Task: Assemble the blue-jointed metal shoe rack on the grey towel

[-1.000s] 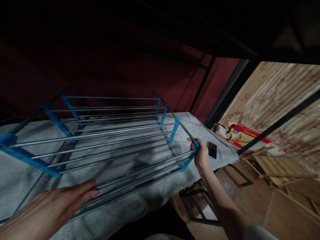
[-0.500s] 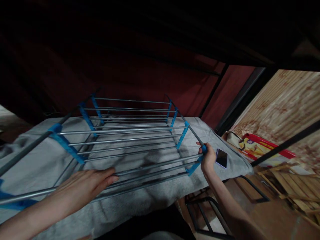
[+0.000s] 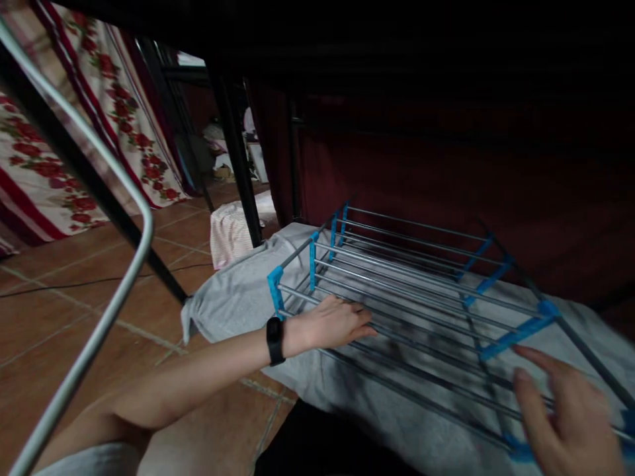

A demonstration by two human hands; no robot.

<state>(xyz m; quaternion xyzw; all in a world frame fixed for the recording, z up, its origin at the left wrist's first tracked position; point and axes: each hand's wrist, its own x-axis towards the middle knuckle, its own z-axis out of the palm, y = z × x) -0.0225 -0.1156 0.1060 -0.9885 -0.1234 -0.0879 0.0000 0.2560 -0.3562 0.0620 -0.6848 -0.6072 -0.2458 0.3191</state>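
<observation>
A shoe rack [image 3: 397, 264] of grey metal rods and blue plastic brackets lies across a grey blanket [image 3: 218, 301]. My left hand [image 3: 335, 322], with a black band at its wrist, reaches over the front rods left of the middle. Its fingers curl down around an upper rod; their undersides are hidden. By the right end of the rack is my right hand [image 3: 570, 410], thumb and forefinger apart, the forefinger close to a blue bracket [image 3: 518, 334]. Its other fingers are partly out of sight, and nothing shows between thumb and forefinger.
A bent, light metal tube [image 3: 141, 244] rises close by on the left, beside dark frame posts [image 3: 235, 139]. Beyond the tiled floor [image 3: 89, 297] hangs a flowered curtain [image 3: 104, 112]. A dark red cloth [image 3: 397, 172] hangs behind the rack. Dark framework runs overhead.
The view has swung left. My right hand has let go of the rack's right corner, and its thumb and forefinger are spread. My left hand still lies over the front rods.
</observation>
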